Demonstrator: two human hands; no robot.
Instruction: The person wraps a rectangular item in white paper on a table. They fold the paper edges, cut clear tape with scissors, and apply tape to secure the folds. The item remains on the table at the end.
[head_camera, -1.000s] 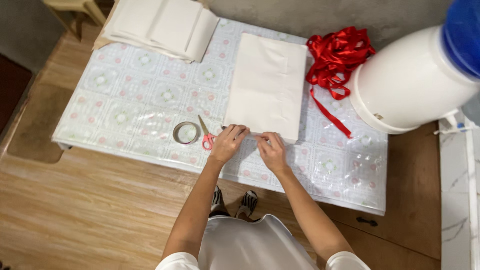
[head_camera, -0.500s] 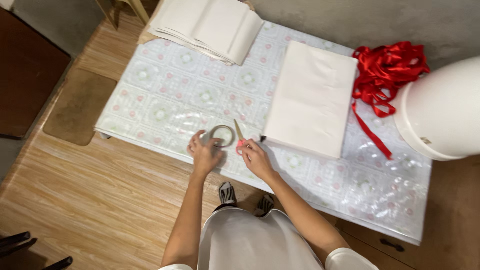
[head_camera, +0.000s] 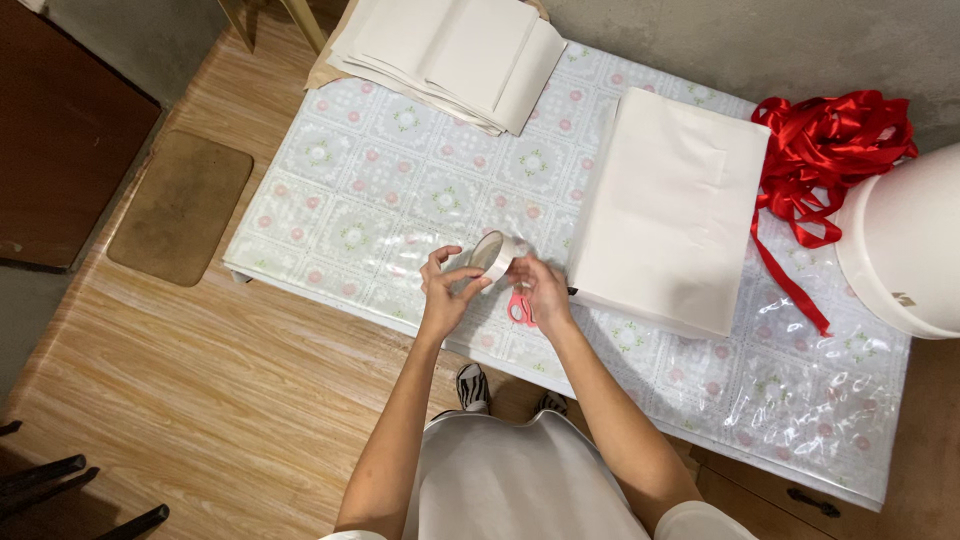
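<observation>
My left hand and my right hand together hold a roll of clear tape, lifted a little above the table near its front edge. Red-handled scissors lie on the table just under my right hand, mostly hidden by it. To the right lies a flat parcel wrapped in white paper, its near left corner close to my right hand. The table has a floral plastic cover.
A stack of white paper sheets lies at the table's far edge. A tangle of red ribbon sits at the far right beside a large white container. A brown mat lies on the wooden floor at left.
My left hand picked the tape roll up off the table and my right hand joined it on the roll. The view shifted left and the parcel now sits further right in frame.
</observation>
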